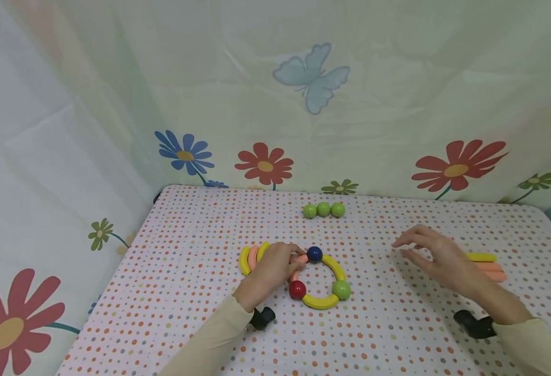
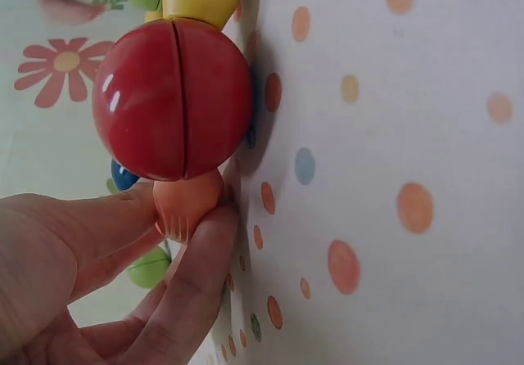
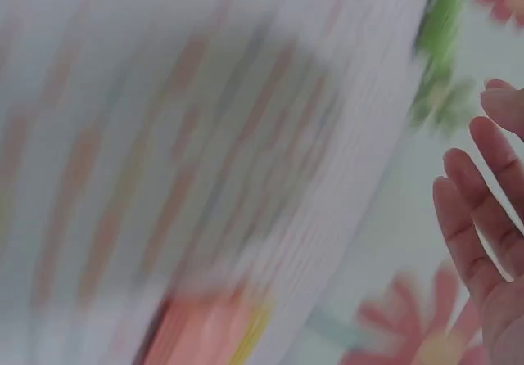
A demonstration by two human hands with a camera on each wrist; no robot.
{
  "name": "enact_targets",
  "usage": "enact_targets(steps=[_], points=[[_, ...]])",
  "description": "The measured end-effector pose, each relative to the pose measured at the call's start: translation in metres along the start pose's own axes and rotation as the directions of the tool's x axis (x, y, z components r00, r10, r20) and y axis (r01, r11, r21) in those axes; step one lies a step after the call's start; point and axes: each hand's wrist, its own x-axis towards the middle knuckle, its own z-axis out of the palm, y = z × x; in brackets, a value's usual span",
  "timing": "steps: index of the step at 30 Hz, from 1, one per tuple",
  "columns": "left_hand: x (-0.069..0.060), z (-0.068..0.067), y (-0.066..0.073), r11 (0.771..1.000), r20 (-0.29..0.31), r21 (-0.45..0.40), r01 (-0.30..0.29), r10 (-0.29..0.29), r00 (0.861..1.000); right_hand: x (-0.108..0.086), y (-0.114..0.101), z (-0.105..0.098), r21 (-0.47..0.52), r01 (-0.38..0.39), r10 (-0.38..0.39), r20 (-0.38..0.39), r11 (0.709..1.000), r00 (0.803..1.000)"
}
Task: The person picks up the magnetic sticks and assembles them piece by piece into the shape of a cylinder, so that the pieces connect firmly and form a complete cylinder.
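A ring of curved pieces and balls lies on the dotted tabletop in the head view. It has a red ball (image 1: 297, 290), a dark blue ball (image 1: 314, 254) and a green ball (image 1: 341, 290), joined by yellow curved pieces (image 1: 320, 302) and one orange curved piece (image 2: 187, 205). My left hand (image 1: 275, 263) pinches that orange piece between thumb and fingers, just beside the red ball. Well right of the ring, my right hand (image 1: 444, 261) hovers above the table with its fingers loosely extended and nothing in them.
Three green balls (image 1: 324, 209) stand in a row behind the ring. Yellow and orange curved pieces (image 1: 244, 260) lie left of it, partly hidden by the left hand. Beyond the right hand are a yellow stick-like piece (image 1: 484, 257) and orange ones (image 1: 493, 274). A flowered curtain (image 1: 374, 130) hangs behind.
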Motion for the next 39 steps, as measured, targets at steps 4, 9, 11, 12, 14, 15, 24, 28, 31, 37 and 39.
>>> enact_targets(steps=[4, 9, 11, 12, 14, 15, 24, 28, 31, 37, 39], points=[[0.0, 0.001, -0.001, 1.0, -0.006, 0.01, -0.019, 0.019, 1.0, -0.019, 0.052, -0.022, -0.103, -0.048, 0.053, 0.038, 0.994, 0.998], [-0.001, 0.001, -0.001, 1.0, -0.009, 0.015, -0.017, 0.018, 1.0, -0.031, 0.09, -0.045, -0.151, -0.2, 0.229, 0.207, 0.968, 0.951], [-0.001, 0.0, -0.001, 1.0, -0.007, 0.014, -0.008, 0.008, 1.0, -0.032, 0.099, -0.048, -0.162, -0.251, 0.286, 0.254, 0.954, 0.924], [-0.001, 0.0, -0.001, 1.0, -0.007, 0.014, -0.007, 0.007, 1.0, -0.032, 0.102, -0.049, -0.168, -0.259, 0.296, 0.267, 0.951, 0.917], [-0.001, 0.0, -0.001, 1.0, -0.006, 0.013, -0.001, 0.001, 1.0, -0.031, 0.106, -0.05, -0.176, -0.261, 0.304, 0.294, 0.949, 0.906], [0.0, 0.0, -0.001, 1.0, -0.006, 0.014, 0.002, -0.002, 1.0, -0.03, 0.107, -0.049, -0.178, -0.253, 0.297, 0.302, 0.951, 0.906], [-0.001, 0.001, -0.002, 1.0, -0.01, 0.003, -0.022, 0.022, 1.0, -0.017, 0.114, -0.039, -0.192, -0.205, 0.259, 0.321, 0.96, 0.911], [-0.002, 0.001, -0.003, 0.998, 0.006, -0.051, -0.028, 0.029, 1.0, -0.003, 0.102, -0.03, -0.164, -0.171, 0.217, 0.323, 0.971, 0.921], [-0.002, 0.001, -0.004, 0.997, 0.021, -0.073, -0.014, 0.015, 1.0, 0.018, 0.076, -0.019, -0.12, -0.118, 0.152, 0.334, 0.986, 0.93], [-0.002, 0.001, -0.003, 0.999, 0.014, -0.038, -0.012, 0.013, 1.0, 0.066, 0.002, 0.007, 0.09, -0.004, -0.022, 0.291, 0.996, 0.957], [-0.001, 0.002, -0.002, 1.0, 0.007, -0.025, -0.014, 0.014, 1.0, 0.079, -0.02, 0.013, 0.184, 0.019, -0.066, 0.256, 0.983, 0.965]])
